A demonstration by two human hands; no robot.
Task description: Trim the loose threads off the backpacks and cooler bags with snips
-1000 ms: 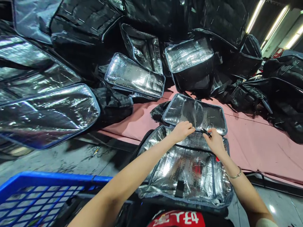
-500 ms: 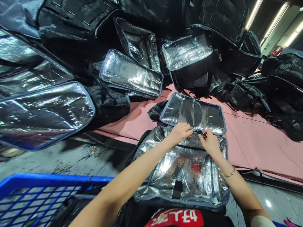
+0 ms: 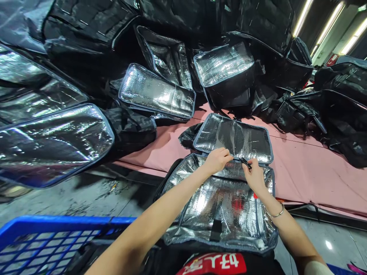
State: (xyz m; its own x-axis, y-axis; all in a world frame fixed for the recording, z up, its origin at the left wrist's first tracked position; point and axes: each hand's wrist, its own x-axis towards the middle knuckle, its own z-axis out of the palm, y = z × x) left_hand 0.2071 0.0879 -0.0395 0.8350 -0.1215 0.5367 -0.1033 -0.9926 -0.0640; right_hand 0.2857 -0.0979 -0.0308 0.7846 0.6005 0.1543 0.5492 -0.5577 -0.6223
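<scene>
An open insulated bag (image 3: 223,214) with silver foil lining lies in front of me, its lid (image 3: 233,137) folded back onto the pink surface. My left hand (image 3: 218,160) pinches the rear rim of the bag where the lid joins. My right hand (image 3: 254,176) is closed on a small black tool (image 3: 246,162), its tip at the same seam. A bracelet sits on my right wrist. A black strap tab (image 3: 215,230) shows on the bag's near wall.
Many black bags with foil linings are piled behind and to the left, one large foil lid (image 3: 54,143) close at the left. A pink surface (image 3: 309,172) runs to the right. A blue plastic crate (image 3: 54,240) stands at the lower left.
Both hands stay at the bag's rear seam; the right hand with the black tool has shifted slightly. The view has drifted a little.
</scene>
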